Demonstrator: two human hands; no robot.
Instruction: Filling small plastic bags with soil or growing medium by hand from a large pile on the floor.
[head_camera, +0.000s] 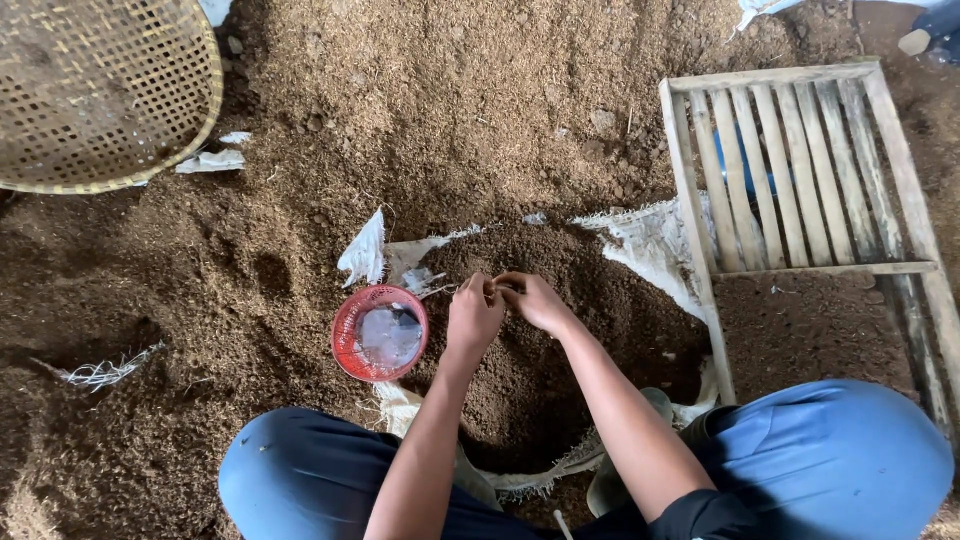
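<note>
Loose brown soil (480, 110) covers the floor; over the dark heap (530, 380) on torn sacking (650, 245), my left hand (473, 318) and right hand (535, 300) meet, fingertips pinched narrow on something too small to identify. I judge it could slip into the heap, missing the red basket (380, 333) alongside.

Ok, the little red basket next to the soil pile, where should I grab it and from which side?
Grip the red basket by its rim on the left edge, coming from above. It sits upright and open on the ground, and the rim looks like the only raised lip. The left hand and right hand crowd its right side over the soil pile.
</note>
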